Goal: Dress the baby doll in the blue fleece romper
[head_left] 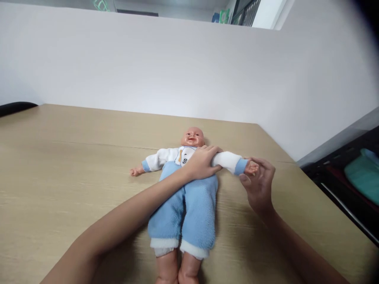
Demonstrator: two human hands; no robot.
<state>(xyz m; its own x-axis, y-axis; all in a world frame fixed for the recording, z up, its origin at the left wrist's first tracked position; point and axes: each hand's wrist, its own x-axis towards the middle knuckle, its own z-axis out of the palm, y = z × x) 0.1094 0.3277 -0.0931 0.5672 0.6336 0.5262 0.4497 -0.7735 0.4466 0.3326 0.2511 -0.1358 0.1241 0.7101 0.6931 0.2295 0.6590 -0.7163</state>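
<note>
A baby doll [199, 205] lies on its back on the table, head away from me, in a white top and fuzzy blue trousers with white cuffs. My left hand [203, 162] reaches across its chest and is closed around the upper part of its white sleeve [227, 161] on the right side. At the end of that sleeve, my right hand [262, 183] is curled loosely about the doll's small hand [251, 168], the thumb below the blue cuff. The doll's other arm [158, 159] stretches out to the left. Its feet are cut off by the lower frame edge.
The light wooden table [74, 177] meets a white wall [148, 67] at the back. Right of the table stands a dark rack [331, 173] with a teal item [364, 173] on it. A black curved edge [17, 106] shows at the far left.
</note>
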